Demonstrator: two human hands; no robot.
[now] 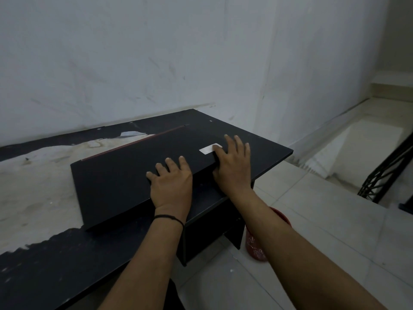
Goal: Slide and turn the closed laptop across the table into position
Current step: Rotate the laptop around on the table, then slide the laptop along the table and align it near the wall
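Note:
A closed black laptop [116,182] lies flat on the dark table [263,144], turned at an angle, with a thin red strip along its far edge and a white sticker [207,149] near its right end. My left hand [171,183] presses palm down on the lid near its front edge, fingers spread, a black band on the wrist. My right hand [233,163] rests on the laptop's right end, fingers over the lid beside the sticker and the thumb against the side edge.
The table top has a large worn pale patch [33,175] on its left half. A white wall stands right behind the table. A red bin [257,242] sits on the tiled floor below the table's right end. A black metal frame [384,175] stands at far right.

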